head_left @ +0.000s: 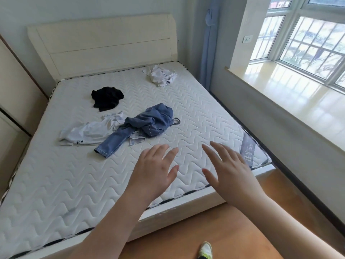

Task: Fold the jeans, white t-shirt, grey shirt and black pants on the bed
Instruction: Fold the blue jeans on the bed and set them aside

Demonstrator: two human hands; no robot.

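Both hands [194,171] spread empty, jeans [141,126] crumpled on bed [56,184]

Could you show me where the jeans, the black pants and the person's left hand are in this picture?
jeans [149,122]: head view, on the crumpled upper part of the denim.
black pants [106,98]: head view, middle of the dark heap.
left hand [153,171]: head view, back of the hand, fingers spread.

Bare mattress [196,116] right of jeans [141,126]

Bright daylight from the window [306,40]; wide-angle edges bend.
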